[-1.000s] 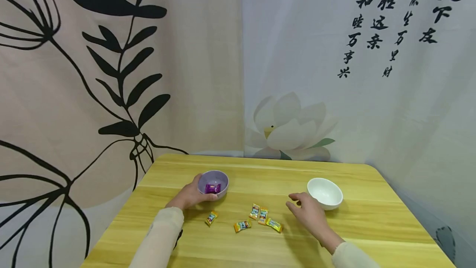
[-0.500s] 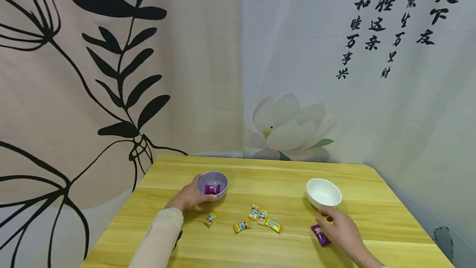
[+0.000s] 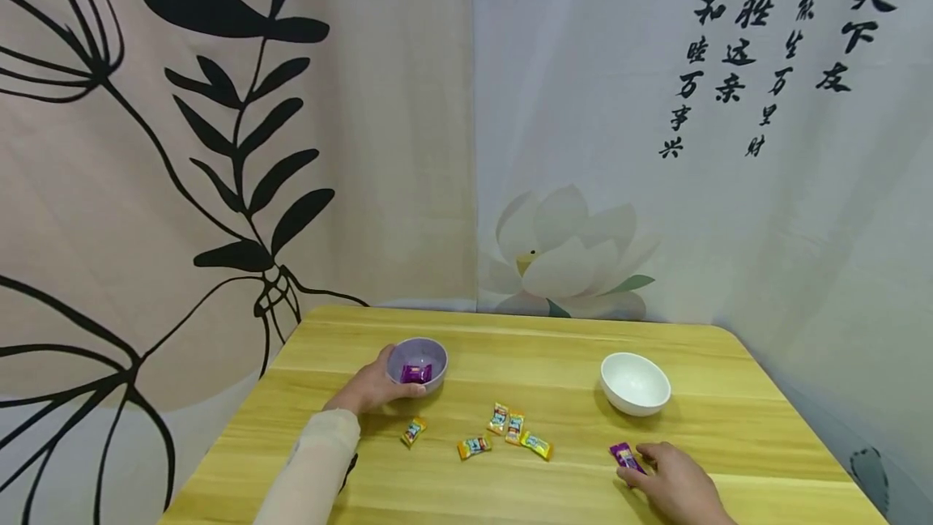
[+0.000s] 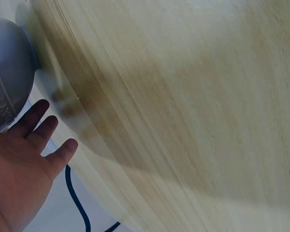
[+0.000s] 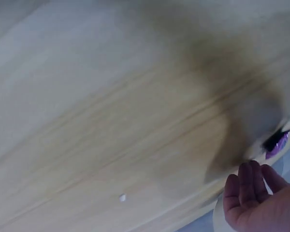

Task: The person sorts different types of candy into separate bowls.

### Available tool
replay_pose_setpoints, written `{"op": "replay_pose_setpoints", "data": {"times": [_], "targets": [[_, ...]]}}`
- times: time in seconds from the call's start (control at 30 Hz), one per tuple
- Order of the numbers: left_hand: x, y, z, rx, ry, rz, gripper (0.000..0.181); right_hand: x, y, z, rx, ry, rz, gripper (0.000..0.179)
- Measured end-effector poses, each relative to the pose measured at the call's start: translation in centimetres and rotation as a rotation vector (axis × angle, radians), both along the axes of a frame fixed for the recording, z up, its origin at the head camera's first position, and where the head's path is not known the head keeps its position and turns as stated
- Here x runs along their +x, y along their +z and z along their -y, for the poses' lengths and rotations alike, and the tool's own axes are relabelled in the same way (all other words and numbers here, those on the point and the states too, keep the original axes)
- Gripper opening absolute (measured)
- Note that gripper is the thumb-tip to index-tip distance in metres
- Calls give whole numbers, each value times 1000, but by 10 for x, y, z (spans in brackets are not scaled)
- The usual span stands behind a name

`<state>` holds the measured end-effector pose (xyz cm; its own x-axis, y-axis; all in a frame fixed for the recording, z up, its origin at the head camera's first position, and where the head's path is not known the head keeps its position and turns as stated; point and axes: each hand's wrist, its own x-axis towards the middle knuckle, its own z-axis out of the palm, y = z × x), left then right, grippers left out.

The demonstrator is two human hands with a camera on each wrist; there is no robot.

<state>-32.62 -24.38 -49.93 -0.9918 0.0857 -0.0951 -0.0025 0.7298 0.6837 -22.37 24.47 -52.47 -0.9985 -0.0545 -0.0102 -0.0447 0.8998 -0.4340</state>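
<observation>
My left hand [image 3: 375, 385] holds the left side of a small purple bowl [image 3: 434, 347], its thumb along the near side. In the left wrist view several fingers of that hand [image 4: 24, 159] are spread below the bowl [image 4: 9, 67]. A purple-wrapped candy [image 3: 416, 374] lies inside. At the right, my right hand [image 3: 678, 480] is over the table beside another purple-wrapped candy [image 3: 624, 455]. Its thumb and forefinger stand apart at the candy's near end, the thumb partly covering it. In the right wrist view this candy [image 5: 279, 145] lies just beyond the fingers.
A white bowl [image 3: 636, 383] stands behind the right hand. Between the hands lie several yellow-orange wrapped candies, such as one at the left [image 3: 413, 431], another nearer [image 3: 475, 447] and a yellow one [image 3: 537, 446]. A patterned curtain [image 3: 408, 144] hangs behind the wooden table [image 3: 525, 339].
My right hand has moved from beside the white bowl toward the near right, down to the purple candy, which has come into view. My left hand and the purple bowl have stayed put.
</observation>
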Motion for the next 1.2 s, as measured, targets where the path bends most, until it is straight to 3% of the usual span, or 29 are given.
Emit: {"op": "replay_pose_setpoints", "data": {"times": [0.4,0.73,1.2], "targets": [[-2,-2,-1,1,5,-1,120,1,-9,7,93,51,-109,31],[0,-1,-2,9,10,0,120,2,-8,14,79,48,-151,21],[-1,-4,-1,29,22,11,119,-9,4,46,-31,61,-221,20]]}}
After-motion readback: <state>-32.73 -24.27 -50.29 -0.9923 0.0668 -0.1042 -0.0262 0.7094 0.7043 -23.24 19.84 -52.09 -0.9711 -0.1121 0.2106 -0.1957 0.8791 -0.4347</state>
